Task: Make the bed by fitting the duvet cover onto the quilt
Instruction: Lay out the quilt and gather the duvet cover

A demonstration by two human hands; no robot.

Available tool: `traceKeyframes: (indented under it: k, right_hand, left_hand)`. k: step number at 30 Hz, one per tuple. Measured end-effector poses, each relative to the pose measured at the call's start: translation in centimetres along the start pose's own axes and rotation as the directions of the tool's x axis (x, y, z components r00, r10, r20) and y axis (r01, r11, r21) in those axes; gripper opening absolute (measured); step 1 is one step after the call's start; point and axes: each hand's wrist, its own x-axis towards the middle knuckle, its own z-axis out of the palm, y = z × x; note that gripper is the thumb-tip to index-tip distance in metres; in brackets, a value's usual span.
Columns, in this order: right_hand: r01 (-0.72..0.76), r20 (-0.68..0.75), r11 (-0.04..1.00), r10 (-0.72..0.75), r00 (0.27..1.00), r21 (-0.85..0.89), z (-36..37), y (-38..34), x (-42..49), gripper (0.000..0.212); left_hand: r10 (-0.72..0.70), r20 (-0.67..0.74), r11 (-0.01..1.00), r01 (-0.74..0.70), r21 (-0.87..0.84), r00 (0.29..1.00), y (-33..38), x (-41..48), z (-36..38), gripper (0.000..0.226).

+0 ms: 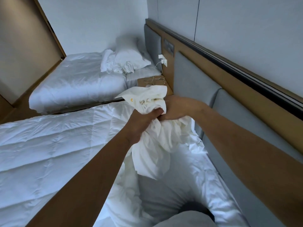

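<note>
Both hands bunched up in the duvet cover, up by the headboard

Left hand and right hand each grip a fistful of the white duvet cover, held up over the quilt spread on the near bed. There's a tiny yellow mark on the cover, too small to read. Second bed with a pillow sits beyond, chargers plugged in between.

Two beds, two hands, one pillow.
</note>
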Motion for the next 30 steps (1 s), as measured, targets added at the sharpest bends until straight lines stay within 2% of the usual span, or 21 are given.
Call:
traceKeyframes:
  k: [2, 4, 6, 8, 9, 10, 11, 12, 13, 14, 15, 16, 17, 18, 19, 22, 24, 25, 27, 29, 30]
  right_hand:
    - [-0.043, -0.006, 0.998, 0.043, 0.999, -0.054, -0.2, 0.2, 0.1, 0.058]
    - [-0.101, -0.043, 0.976, 0.095, 0.995, -0.191, 0.2, 0.1, 0.5, 0.062]
    - [-0.202, -0.125, 0.93, 0.17, 0.977, -0.308, 0.5, 0.1, 1.0, 0.069]
    - [-0.351, -0.236, 0.909, 0.299, 0.925, -0.224, 0.8, 0.2, 0.4, 0.093]
    - [-0.366, -0.335, 0.927, 0.322, 0.886, -0.076, 1.8, 0.2, -0.3, 0.101]
    - [-0.3, -0.5, 0.948, 0.31, 0.809, 0.103, 3.5, 0.3, -1.2, 0.096]
    - [-0.171, -0.673, 0.948, 0.312, 0.671, 0.269, 5.9, 0.2, -2.2, 0.074]
    - [-0.068, -0.772, 0.911, 0.382, 0.508, 0.406, 9.1, 0.1, -3.2, 0.047]
    - [-0.043, -0.747, 0.827, 0.528, 0.403, 0.561, 12.5, -0.1, -4.1, 0.031]
    - [-0.066, -0.583, 0.656, 0.709, 0.397, 0.752, 15.8, 0.0, -4.8, 0.027]
    - [-0.1, -0.289, 0.362, 0.858, 0.425, 0.927, 18.6, 0.5, -5.3, 0.026]
    - [-0.093, 0.064, -0.027, 0.906, 0.418, 0.995, 21.0, 1.4, -5.3, 0.023]
    - [0.006, 0.372, -0.414, 0.824, 0.427, 0.91, 22.4, 2.5, -5.1, 0.018]
    - [0.118, 0.544, -0.651, 0.708, 0.451, 0.75, 23.5, 3.6, -4.7, 0.012]
    - [0.194, 0.601, -0.748, 0.636, 0.484, 0.635, 24.1, 4.6, -4.2, 0.016]
    - [0.323, 0.591, -0.835, 0.545, 0.595, 0.445, 25.4, 6.6, -1.8, 0.041]
    - [0.347, 0.573, -0.89, 0.455, 0.682, 0.294, 25.4, 6.8, -0.1, 0.061]
    - [0.342, 0.551, -0.909, 0.417, 0.723, 0.239, 25.2, 6.9, 0.8, 0.064]
    - [0.32, 0.478, -0.926, 0.377, 0.793, 0.2, 24.6, 7.2, 2.2, 0.052]
    - [0.326, 0.459, -0.909, 0.414, 0.786, 0.26, 23.9, 7.5, 3.1, 0.04]
    - [0.339, 0.475, -0.892, 0.446, 0.758, 0.298, 23.7, 7.7, 3.2, 0.038]
  left_hand:
    - [0.009, 0.011, 1.0, -0.009, -0.022, 1.0, -0.2, 0.2, 0.1, 0.032]
    - [0.033, 0.005, 0.999, -0.033, -0.031, 0.999, -0.5, 0.5, 0.1, 0.036]
    - [0.064, -0.061, 0.997, -0.066, -0.028, 0.996, -0.7, 1.0, 0.4, 0.042]
    - [0.063, -0.159, 0.993, -0.078, -0.087, 0.985, -0.6, 1.4, 0.6, 0.044]
    - [0.047, -0.205, 0.986, -0.078, -0.149, 0.978, -0.5, 1.6, 0.6, 0.045]
    - [0.03, -0.244, 0.975, -0.083, -0.208, 0.969, -0.3, 1.8, 0.5, 0.047]
    - [0.015, -0.288, 0.965, -0.089, -0.246, 0.958, 0.0, 2.1, 0.2, 0.05]
    - [0.0, -0.337, 0.961, -0.094, -0.262, 0.942, 0.2, 2.3, -0.1, 0.051]
    - [-0.008, -0.387, 0.959, -0.102, -0.264, 0.922, 0.4, 2.4, -0.4, 0.049]
    - [-0.01, -0.435, 0.961, -0.112, -0.254, 0.9, 0.5, 2.4, -0.6, 0.045]
    - [-0.006, -0.47, 0.964, -0.119, -0.237, 0.883, 0.6, 2.2, -0.7, 0.042]
    - [-0.002, -0.489, 0.967, -0.122, -0.221, 0.872, 0.7, 2.0, -0.7, 0.04]
    - [0.004, -0.498, 0.969, -0.127, -0.213, 0.867, 0.7, 1.7, -0.7, 0.039]
    - [0.009, -0.508, 0.97, -0.132, -0.206, 0.861, 0.7, 1.4, -0.8, 0.039]
    - [0.015, -0.524, 0.97, -0.14, -0.198, 0.851, 0.8, 1.2, -0.9, 0.039]
    - [0.06, -0.579, 0.964, -0.197, -0.177, 0.813, 1.4, 0.8, -2.0, 0.039]
    - [0.091, -0.587, 0.965, -0.216, -0.147, 0.805, 1.8, 0.8, -2.9, 0.04]
    - [0.101, -0.595, 0.968, -0.216, -0.126, 0.797, 1.9, 0.8, -3.3, 0.04]
    - [0.102, -0.617, 0.974, -0.204, -0.097, 0.78, 2.1, 1.0, -3.9, 0.039]
    - [0.107, -0.61, 0.974, -0.205, -0.094, 0.785, 2.2, 1.3, -3.9, 0.04]
    - [0.119, -0.607, 0.973, -0.214, -0.086, 0.785, 2.2, 1.5, -3.9, 0.042]
